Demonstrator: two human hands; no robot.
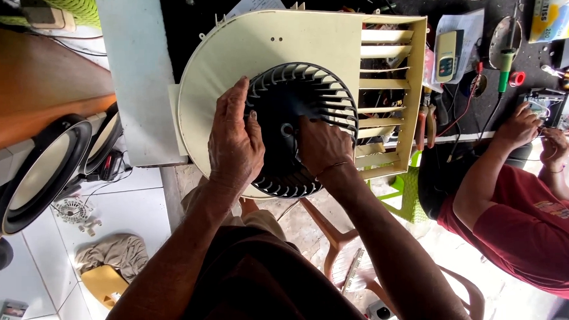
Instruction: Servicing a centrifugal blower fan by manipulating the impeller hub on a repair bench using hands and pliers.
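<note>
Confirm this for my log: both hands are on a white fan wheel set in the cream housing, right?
Not quite. The head view shows the fan wheel is black, not white. Both the left hand and right hand are on it, in the cream housing.

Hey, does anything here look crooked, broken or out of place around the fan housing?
The black blower wheel and cream housing show no visible damage under the left hand and right hand. Oddities: the louvre slats sit unevenly, some tilted, and a crumpled cloth lies on the white floor tiles.
</note>
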